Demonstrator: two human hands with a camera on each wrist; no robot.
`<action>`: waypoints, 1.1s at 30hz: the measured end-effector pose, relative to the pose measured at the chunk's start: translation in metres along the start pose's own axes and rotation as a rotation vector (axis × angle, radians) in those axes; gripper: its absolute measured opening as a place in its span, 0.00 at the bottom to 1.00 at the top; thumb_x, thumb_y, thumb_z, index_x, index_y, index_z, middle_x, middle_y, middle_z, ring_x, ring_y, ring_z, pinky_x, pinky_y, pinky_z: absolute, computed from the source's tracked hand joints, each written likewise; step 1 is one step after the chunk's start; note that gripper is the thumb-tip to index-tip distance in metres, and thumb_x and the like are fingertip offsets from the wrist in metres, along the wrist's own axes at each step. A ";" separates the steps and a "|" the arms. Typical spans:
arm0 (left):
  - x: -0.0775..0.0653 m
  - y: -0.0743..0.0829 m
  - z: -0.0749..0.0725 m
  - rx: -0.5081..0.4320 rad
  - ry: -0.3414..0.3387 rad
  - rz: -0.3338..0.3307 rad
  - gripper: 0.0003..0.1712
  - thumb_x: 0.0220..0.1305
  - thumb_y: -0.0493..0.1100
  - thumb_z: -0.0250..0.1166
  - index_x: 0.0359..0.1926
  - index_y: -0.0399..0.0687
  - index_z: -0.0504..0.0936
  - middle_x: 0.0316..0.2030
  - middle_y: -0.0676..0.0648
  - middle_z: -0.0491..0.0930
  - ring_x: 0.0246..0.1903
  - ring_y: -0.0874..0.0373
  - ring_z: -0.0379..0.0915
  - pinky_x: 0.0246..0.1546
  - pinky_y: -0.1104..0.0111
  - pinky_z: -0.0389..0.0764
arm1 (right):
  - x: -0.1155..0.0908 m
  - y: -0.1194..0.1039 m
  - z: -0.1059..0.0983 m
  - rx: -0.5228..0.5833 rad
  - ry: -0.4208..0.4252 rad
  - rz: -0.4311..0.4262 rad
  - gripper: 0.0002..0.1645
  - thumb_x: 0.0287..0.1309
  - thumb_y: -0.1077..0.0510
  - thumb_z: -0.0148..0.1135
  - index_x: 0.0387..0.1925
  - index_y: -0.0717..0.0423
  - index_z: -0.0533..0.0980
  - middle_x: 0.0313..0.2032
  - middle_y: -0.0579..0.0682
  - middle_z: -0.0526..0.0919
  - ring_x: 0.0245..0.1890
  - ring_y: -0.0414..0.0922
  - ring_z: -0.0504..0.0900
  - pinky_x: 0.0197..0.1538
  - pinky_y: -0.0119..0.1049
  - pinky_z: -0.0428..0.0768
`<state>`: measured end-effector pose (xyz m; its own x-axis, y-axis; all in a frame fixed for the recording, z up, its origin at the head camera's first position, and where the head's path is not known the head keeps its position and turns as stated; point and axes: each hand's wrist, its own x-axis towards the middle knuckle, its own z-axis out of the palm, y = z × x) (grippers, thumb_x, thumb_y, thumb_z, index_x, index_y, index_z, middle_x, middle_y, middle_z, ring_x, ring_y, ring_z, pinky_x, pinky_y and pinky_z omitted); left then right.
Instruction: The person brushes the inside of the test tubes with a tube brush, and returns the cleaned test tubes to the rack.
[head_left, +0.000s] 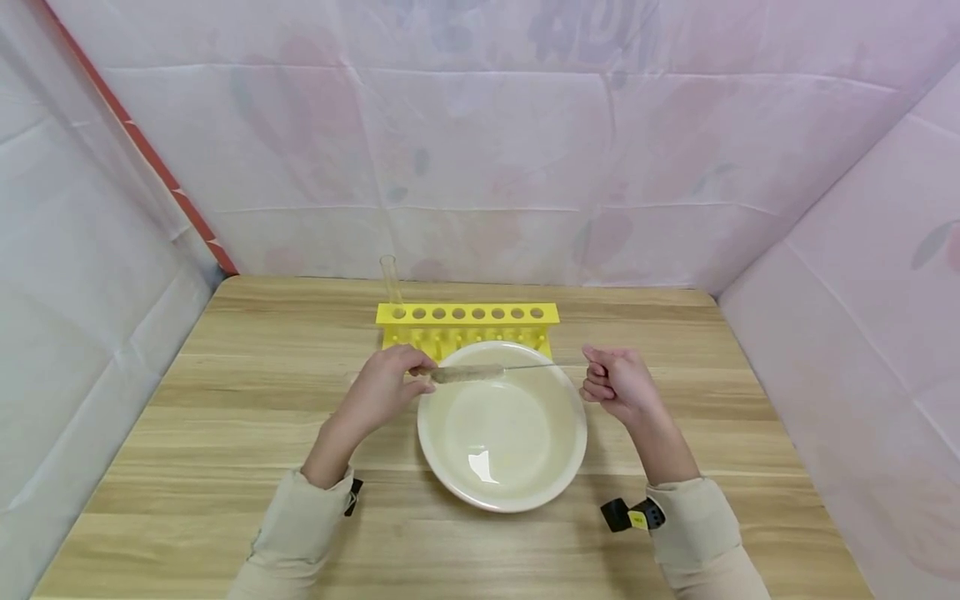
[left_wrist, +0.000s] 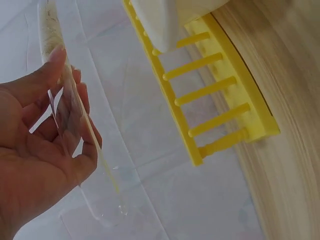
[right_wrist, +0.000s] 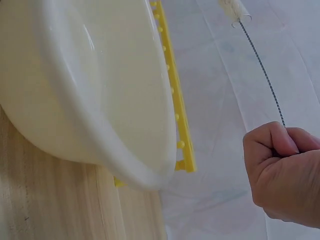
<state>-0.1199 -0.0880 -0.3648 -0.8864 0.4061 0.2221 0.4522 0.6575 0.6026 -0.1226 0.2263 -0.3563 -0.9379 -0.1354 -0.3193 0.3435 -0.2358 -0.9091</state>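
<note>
- Gripping a test tube (head_left: pixel 480 372) between thumb and curled fingers, the left hand (head_left: pixel 384 383) holds it over a cream basin (head_left: pixel 498 421), apparently placed to catch drips.
- In the right hand (head_left: pixel 621 385), fingers curl round the wire of a test-tube brush (right_wrist: pixel 263 72), likely lined up to run straight inside the tube.

the person wears beige sleeves (head_left: pixel 303 518) with wide cuffs and black wrist cameras (head_left: pixel 617 515), the right bearing a yellow label (head_left: pixel 637 520).

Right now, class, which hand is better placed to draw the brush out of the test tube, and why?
Probably the right hand: it grips the brush's wire handle, while the left hand holds the test tube around the bristles.
</note>
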 end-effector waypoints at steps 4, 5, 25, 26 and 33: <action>0.000 -0.003 0.001 -0.058 -0.025 0.004 0.11 0.48 0.35 0.70 0.35 0.38 0.82 0.31 0.48 0.80 0.33 0.55 0.74 0.36 0.64 0.77 | -0.002 0.002 -0.006 -0.046 -0.020 -0.053 0.28 0.68 0.63 0.42 0.09 0.55 0.58 0.10 0.43 0.59 0.08 0.36 0.57 0.21 0.29 0.64; 0.000 -0.004 0.001 -0.071 -0.033 0.002 0.11 0.48 0.35 0.70 0.35 0.38 0.82 0.31 0.48 0.80 0.32 0.56 0.74 0.36 0.64 0.77 | -0.002 0.003 -0.008 -0.068 -0.028 -0.089 0.27 0.68 0.62 0.42 0.09 0.55 0.58 0.10 0.43 0.59 0.08 0.36 0.58 0.22 0.29 0.65; -0.001 -0.007 -0.004 -0.046 -0.010 0.003 0.10 0.47 0.34 0.71 0.34 0.39 0.82 0.29 0.48 0.79 0.32 0.56 0.74 0.35 0.64 0.77 | -0.007 -0.003 -0.017 -0.109 0.021 -0.178 0.29 0.67 0.63 0.44 0.07 0.57 0.60 0.11 0.44 0.62 0.09 0.36 0.59 0.20 0.28 0.63; -0.001 -0.007 -0.004 -0.035 -0.003 0.005 0.10 0.47 0.34 0.71 0.34 0.39 0.82 0.29 0.48 0.79 0.32 0.56 0.74 0.36 0.64 0.77 | -0.007 -0.003 -0.018 -0.089 0.024 -0.154 0.30 0.67 0.64 0.43 0.06 0.57 0.60 0.11 0.44 0.61 0.08 0.36 0.59 0.20 0.28 0.63; -0.004 -0.008 -0.004 -0.005 0.000 0.004 0.11 0.46 0.34 0.71 0.34 0.38 0.82 0.30 0.48 0.79 0.32 0.55 0.73 0.35 0.64 0.76 | -0.007 -0.001 -0.021 -0.047 0.024 -0.062 0.30 0.68 0.63 0.41 0.07 0.53 0.58 0.09 0.43 0.60 0.07 0.36 0.58 0.21 0.29 0.65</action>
<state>-0.1204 -0.0972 -0.3676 -0.8846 0.4087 0.2246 0.4553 0.6528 0.6054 -0.1172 0.2481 -0.3585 -0.9585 -0.0985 -0.2677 0.2825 -0.1979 -0.9386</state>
